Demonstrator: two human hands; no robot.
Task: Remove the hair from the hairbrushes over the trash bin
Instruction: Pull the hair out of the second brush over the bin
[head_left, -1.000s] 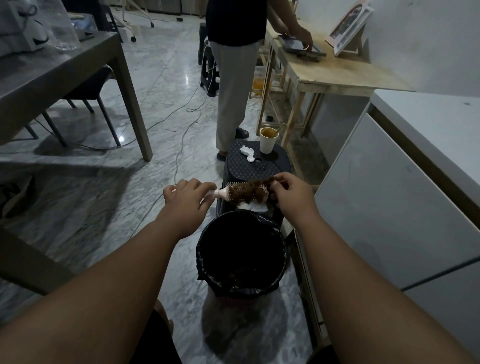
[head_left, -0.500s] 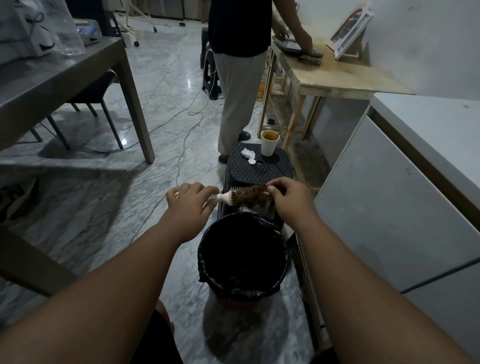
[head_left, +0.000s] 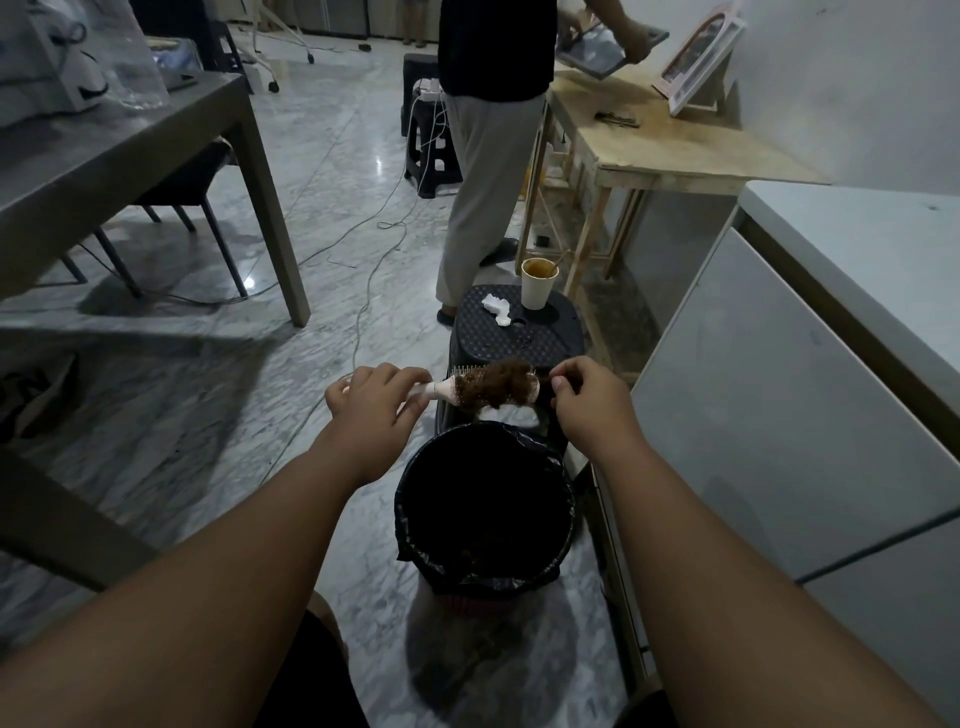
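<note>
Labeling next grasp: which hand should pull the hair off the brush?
Right. The right hand is pinched at the hair end of the brush; the left hand is busy gripping the handle.

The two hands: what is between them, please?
In the head view, the hairbrush spans the gap: the left hand grips its handle, and its head, covered in brown hair, reaches toward the right hand, above the trash bin.
</note>
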